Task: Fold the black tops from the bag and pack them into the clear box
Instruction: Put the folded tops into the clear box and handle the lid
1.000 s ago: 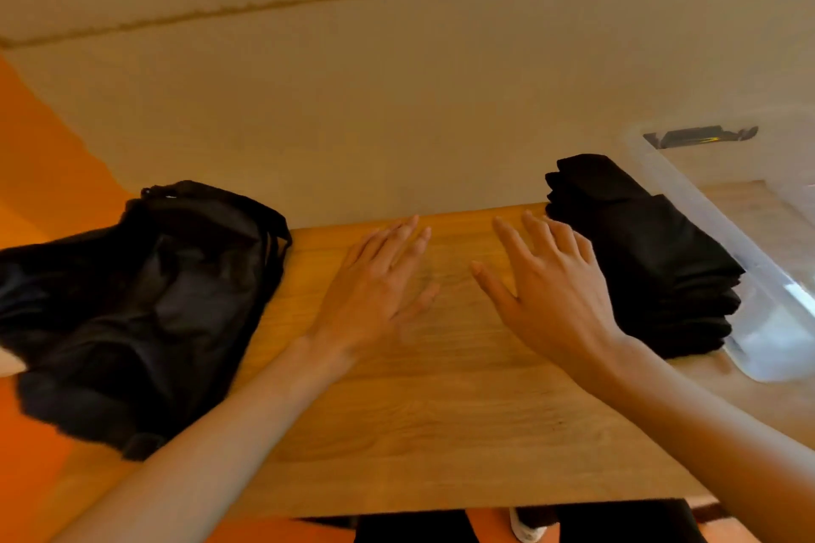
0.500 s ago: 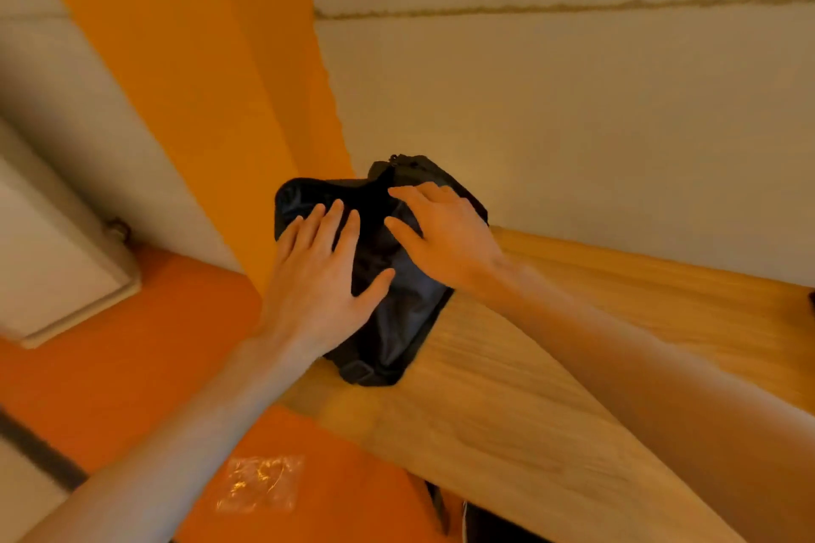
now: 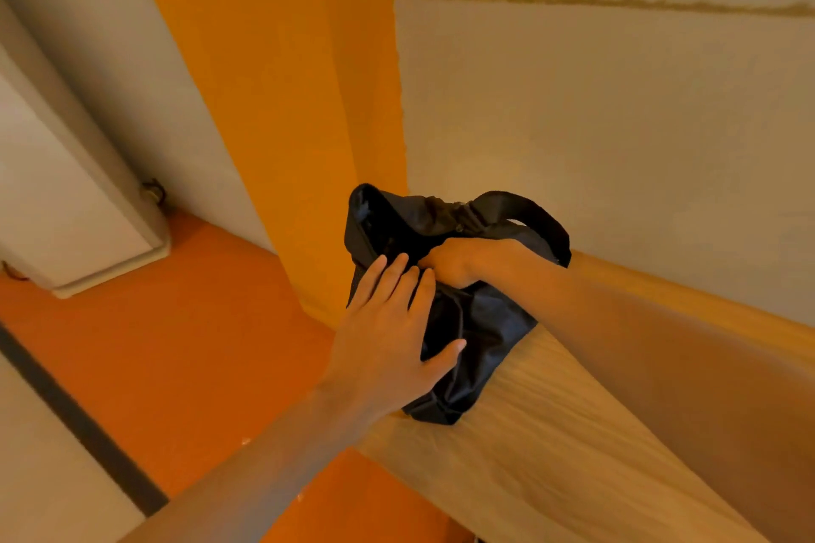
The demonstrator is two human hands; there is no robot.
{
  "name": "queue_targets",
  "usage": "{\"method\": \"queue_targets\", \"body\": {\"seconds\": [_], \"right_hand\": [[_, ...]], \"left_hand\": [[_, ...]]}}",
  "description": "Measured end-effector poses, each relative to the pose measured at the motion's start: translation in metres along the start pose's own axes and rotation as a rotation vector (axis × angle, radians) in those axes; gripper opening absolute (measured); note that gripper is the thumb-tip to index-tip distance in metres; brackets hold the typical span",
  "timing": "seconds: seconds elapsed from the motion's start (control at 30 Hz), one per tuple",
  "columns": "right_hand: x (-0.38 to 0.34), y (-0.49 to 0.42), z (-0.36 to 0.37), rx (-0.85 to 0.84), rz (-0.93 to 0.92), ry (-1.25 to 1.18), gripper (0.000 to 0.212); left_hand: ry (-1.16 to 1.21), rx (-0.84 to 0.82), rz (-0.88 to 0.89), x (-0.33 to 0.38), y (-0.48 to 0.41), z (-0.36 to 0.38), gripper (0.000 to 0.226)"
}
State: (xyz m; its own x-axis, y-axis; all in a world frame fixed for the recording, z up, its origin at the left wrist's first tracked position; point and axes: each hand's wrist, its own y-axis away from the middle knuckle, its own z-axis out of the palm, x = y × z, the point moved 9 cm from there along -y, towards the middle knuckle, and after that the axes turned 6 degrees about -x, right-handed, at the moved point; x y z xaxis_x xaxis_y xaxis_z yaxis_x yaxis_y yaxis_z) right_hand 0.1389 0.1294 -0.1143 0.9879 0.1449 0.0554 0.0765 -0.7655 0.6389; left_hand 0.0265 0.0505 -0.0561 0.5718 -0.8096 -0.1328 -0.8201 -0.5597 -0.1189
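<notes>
A black bag lies at the left end of the wooden table, its mouth open toward the wall and a strap arching over the top. My right hand reaches into the mouth with its fingers buried in the black fabric; what they grip is hidden. My left hand lies flat against the bag's near side, fingers straight, thumb spread across the fabric. The clear box and the folded black tops are out of view.
A white wall runs behind the table, with an orange band down it just left of the bag. The orange floor drops away past the table's left edge. A white unit stands at the far left.
My right hand has gone from the bag's top into its mouth. The bag's opening has lifted and its strap stands up. My left hand stays flat on the bag's side.
</notes>
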Motion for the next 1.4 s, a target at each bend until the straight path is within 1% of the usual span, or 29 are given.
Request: {"method": "queue_targets", "body": {"seconds": [0.07,0.13,0.2,0.27,0.3,0.33,0.37,0.43,0.5,0.57,0.77,0.9,1.0,1.07,1.17,1.23,1.33,1.4], "right_hand": [[0.0,0.001,0.004,-0.01,0.016,0.006,0.037],[0.0,0.007,0.001,0.029,0.013,-0.061,0.036],[0.003,0.018,-0.011,0.159,-0.024,-0.171,0.034],[0.011,0.042,-0.028,0.409,-0.069,-0.347,0.031],[0.016,0.057,-0.033,0.532,-0.088,-0.406,0.033],[0.021,0.074,-0.035,0.62,-0.093,-0.432,0.038],[0.025,0.089,-0.034,0.675,-0.089,-0.447,0.044],[0.035,0.119,-0.026,0.735,-0.046,-0.464,0.051],[0.047,0.153,-0.013,0.794,0.027,-0.487,0.055],[0.058,0.187,0.004,0.844,0.118,-0.515,0.056],[0.099,0.296,0.087,0.907,0.445,-0.557,0.061],[0.132,0.378,0.163,0.945,0.712,-0.607,0.071],[0.151,0.432,0.216,0.967,0.889,-0.628,0.071],[0.159,0.459,0.247,0.943,0.99,-0.653,0.069],[0.163,0.489,0.29,0.851,1.156,-0.647,0.069],[0.159,0.501,0.315,0.814,1.237,-0.622,0.068],[0.152,0.508,0.339,0.841,1.298,-0.59,0.055],[0.149,0.511,0.35,0.849,1.321,-0.594,0.057]], "left_hand": [[-0.007,-0.003,0.007,0.002,-0.003,0.004,0.088],[0.001,0.006,0.01,0.003,-0.005,0.003,0.088],[0.019,0.036,0.0,0.001,-0.008,-0.004,0.087],[0.041,0.058,-0.025,-0.003,-0.013,-0.015,0.086],[0.055,0.068,-0.031,-0.006,-0.016,-0.019,0.085],[0.065,0.077,-0.033,-0.008,-0.019,-0.024,0.085],[0.072,0.081,-0.036,-0.01,-0.022,-0.027,0.085],[0.081,0.087,-0.042,-0.011,-0.028,-0.033,0.086],[0.096,0.092,-0.04,-0.004,-0.036,-0.037,0.087],[0.102,0.095,-0.002,0.015,-0.046,-0.042,0.086],[0.176,0.102,0.192,0.127,-0.072,-0.059,0.086],[0.268,0.061,0.347,0.228,-0.089,-0.053,0.09],[0.332,0.026,0.466,0.308,-0.101,-0.045,0.087],[0.364,0.007,0.528,0.356,-0.106,-0.041,0.089],[0.412,-0.03,0.612,0.422,-0.107,-0.038,0.087],[0.45,-0.052,0.649,0.456,-0.106,-0.035,0.083],[0.456,-0.068,0.693,0.494,-0.115,-0.029,0.081],[0.475,-0.073,0.704,0.509,-0.123,-0.026,0.082]]}}
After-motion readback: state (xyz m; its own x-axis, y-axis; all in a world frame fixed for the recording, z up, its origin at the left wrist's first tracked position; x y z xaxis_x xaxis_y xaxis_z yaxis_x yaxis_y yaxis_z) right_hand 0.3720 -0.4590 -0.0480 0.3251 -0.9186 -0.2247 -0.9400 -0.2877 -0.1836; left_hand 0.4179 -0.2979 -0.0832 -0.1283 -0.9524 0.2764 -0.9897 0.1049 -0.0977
